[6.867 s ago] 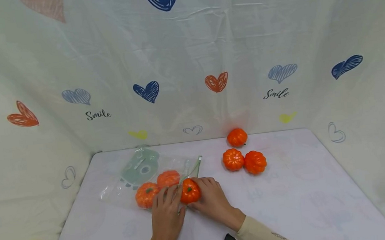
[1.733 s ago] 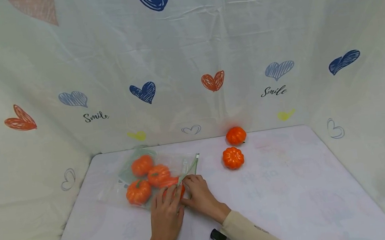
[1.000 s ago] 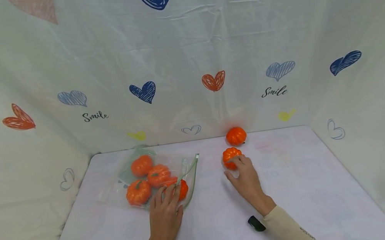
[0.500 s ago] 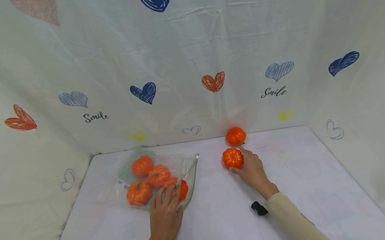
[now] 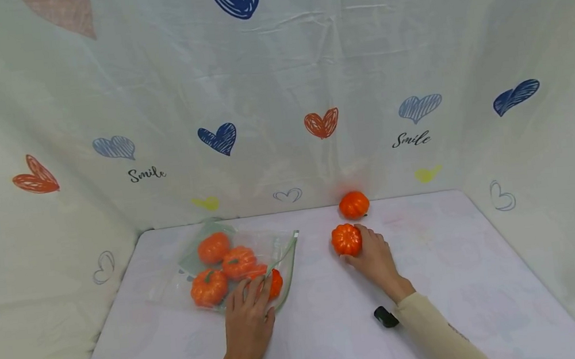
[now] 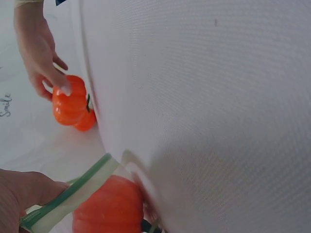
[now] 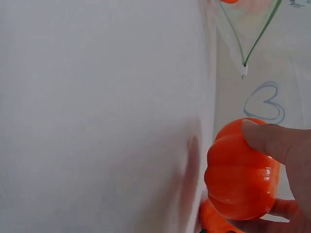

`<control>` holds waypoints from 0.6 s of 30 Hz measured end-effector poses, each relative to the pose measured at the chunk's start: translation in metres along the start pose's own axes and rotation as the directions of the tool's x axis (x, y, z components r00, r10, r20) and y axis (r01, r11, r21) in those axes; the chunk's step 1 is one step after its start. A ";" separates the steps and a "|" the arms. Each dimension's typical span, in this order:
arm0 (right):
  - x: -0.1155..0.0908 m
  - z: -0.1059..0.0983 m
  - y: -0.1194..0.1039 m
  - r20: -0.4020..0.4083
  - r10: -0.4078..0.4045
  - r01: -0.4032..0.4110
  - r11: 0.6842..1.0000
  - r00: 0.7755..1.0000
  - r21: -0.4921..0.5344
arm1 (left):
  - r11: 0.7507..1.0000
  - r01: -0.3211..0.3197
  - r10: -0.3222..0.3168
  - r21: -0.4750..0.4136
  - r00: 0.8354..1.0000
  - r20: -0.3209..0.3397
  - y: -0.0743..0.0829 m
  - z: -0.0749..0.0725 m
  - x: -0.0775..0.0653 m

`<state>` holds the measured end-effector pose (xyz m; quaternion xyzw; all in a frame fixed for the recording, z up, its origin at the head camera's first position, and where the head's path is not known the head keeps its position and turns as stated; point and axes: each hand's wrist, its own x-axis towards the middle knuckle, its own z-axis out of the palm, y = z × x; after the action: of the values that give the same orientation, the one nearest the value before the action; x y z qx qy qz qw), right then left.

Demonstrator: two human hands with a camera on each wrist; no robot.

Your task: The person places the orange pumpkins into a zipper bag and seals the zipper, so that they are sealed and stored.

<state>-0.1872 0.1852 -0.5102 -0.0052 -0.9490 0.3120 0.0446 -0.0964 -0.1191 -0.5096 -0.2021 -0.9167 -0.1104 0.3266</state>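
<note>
My right hand (image 5: 376, 259) grips a small orange toy pumpkin (image 5: 346, 239) at the right of the table; in the right wrist view the thumb lies across one side of the pumpkin (image 7: 240, 170), with fingers on the other. A clear zip bag (image 5: 288, 272) with a green-edged mouth lies at the left, mouth facing right. Several pumpkins (image 5: 208, 288) are inside it. My left hand (image 5: 249, 325) holds the bag's upper edge at the mouth, beside the pumpkin (image 6: 114, 208) nearest the opening. The fingers partly hide that pumpkin in the head view.
One more pumpkin (image 5: 354, 205) stands at the table's back edge, just behind the gripped one. A fabric backdrop (image 5: 286, 162) with printed hearts rises behind and beside the white table (image 5: 486, 299).
My right hand pushed a pumpkin into the bag's mouth, then left it, moved right and took hold of another pumpkin. Inside the bag, pumpkins shifted back and left. My left hand stayed at the mouth.
</note>
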 end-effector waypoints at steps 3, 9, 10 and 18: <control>-0.010 0.002 -0.010 -0.020 -0.032 0.032 0.999 0.999 0.024 | 1.000 0.006 -0.006 0.002 1.000 0.015 0.001 -0.001 0.000; -0.034 0.012 -0.035 -0.026 -0.144 0.145 0.988 0.989 0.056 | 1.000 0.018 -0.018 0.010 1.000 0.025 0.002 -0.003 0.000; -0.038 0.014 -0.038 -0.024 -0.168 0.169 0.984 0.986 0.059 | 1.000 0.020 -0.020 0.010 0.999 0.026 0.002 -0.003 0.000; -0.055 0.031 -0.062 0.011 -0.305 0.303 0.950 0.952 0.080 | 0.999 0.031 -0.032 0.011 0.999 0.041 0.004 -0.003 0.001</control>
<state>-0.1344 0.1144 -0.5028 0.1464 -0.9261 0.3381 0.0814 -0.0935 -0.1167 -0.5062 -0.1883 -0.9268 -0.1068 0.3069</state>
